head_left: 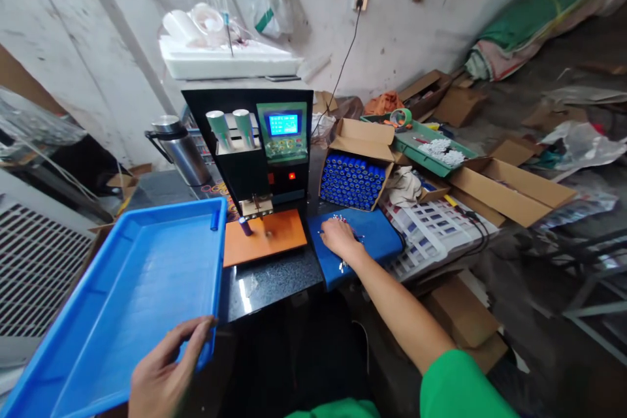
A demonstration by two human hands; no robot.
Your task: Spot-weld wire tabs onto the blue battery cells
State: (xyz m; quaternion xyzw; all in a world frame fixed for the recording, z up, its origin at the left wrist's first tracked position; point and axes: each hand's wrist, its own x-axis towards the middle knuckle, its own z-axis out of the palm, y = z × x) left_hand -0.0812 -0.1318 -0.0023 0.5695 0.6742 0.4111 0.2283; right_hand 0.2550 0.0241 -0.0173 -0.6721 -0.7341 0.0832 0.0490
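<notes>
My left hand (169, 366) is at the near right edge of a blue tray (220, 261), thumb and forefinger tips pinched together; anything between them is too small to tell. On a blue pad (386, 245), my right hand (339, 238) has its fingers curled down into a pile of small white and red pieces (344, 266); what its fingertips grip is hidden. Between the hands, a blue cylinder (245, 226) stands on an orange plate (287, 235) below a black machine (235, 176) with a lit screen (284, 124). Another blue cylinder (214, 220) rests in the tray's far right corner.
Behind the pad is a cardboard box (365, 134) packed with blue cylinders (353, 179). A steel flask (179, 153) stands left of the machine. To the right are a green tray (416, 144) of white pieces, a white cloth (405, 184), a white plastic crate (416, 235) and an open carton (514, 186).
</notes>
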